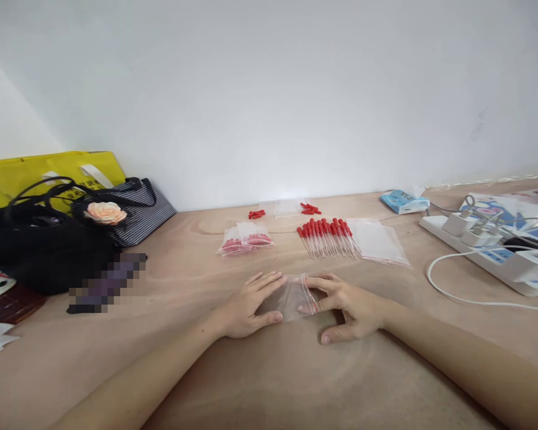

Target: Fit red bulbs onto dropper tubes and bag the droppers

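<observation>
A clear zip bag (295,300) with a red-edged opening lies between my hands near the table's front. My left hand (254,303) rests on the bag's left end with fingers and thumb spread. At the opening, my right hand (347,306) has fingers inside or against the bag's mouth, its thumb apart on the table. Beyond them are several red-capped clear droppers (327,237) in a row. Filled bags with red-capped items (245,240) lie to their left, and a stack of flat clear bags (383,242) to their right.
Small red caps (257,214) and clear tubes (287,209) lie near the wall. A blue tissue pack (403,202) and a white power strip (475,245) with cables are on the right. Bags, including a striped one (138,212), and a pixelated dark object (110,283) stand left.
</observation>
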